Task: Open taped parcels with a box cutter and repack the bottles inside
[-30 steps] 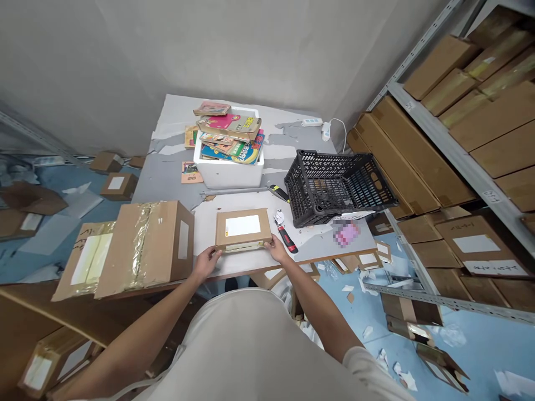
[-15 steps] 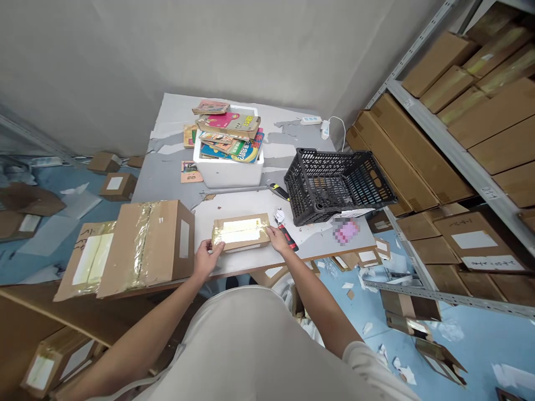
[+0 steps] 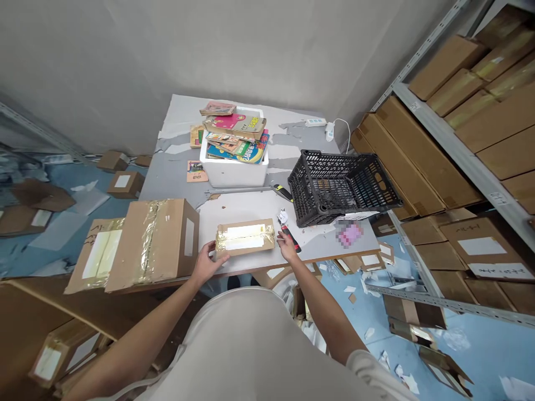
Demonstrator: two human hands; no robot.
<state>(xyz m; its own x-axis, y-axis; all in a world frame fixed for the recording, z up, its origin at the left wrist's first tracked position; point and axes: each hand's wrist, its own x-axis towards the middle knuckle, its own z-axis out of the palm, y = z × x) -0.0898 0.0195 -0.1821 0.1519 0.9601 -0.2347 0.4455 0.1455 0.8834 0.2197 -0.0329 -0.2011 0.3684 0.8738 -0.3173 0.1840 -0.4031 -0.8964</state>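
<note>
A small cardboard box (image 3: 246, 252) lies on the table in front of me, with shiny tape and white paper strips along its top. At its left end is my left hand (image 3: 207, 264), fingers against the end and thumb along the near lower edge. My right hand (image 3: 287, 248) sits just off the right end, fingers loosely apart and holding nothing I can see. Right beside that hand lies a red-and-black tool (image 3: 290, 236) with a bright metal head. A yellow-and-black cutter (image 3: 282, 192) rests farther back.
Two larger taped boxes (image 3: 161, 245) stand at the left table edge. Behind is a white foam box (image 3: 234, 174) piled with books (image 3: 238, 128). A black plastic crate (image 3: 309, 195) stands at the right, near shelves of cartons (image 3: 497, 245). Scraps litter the blue floor (image 3: 371, 351).
My right hand has come off the box's right end. My left thumb has slid from the top to the near lower edge. The box is slightly nearer me.
</note>
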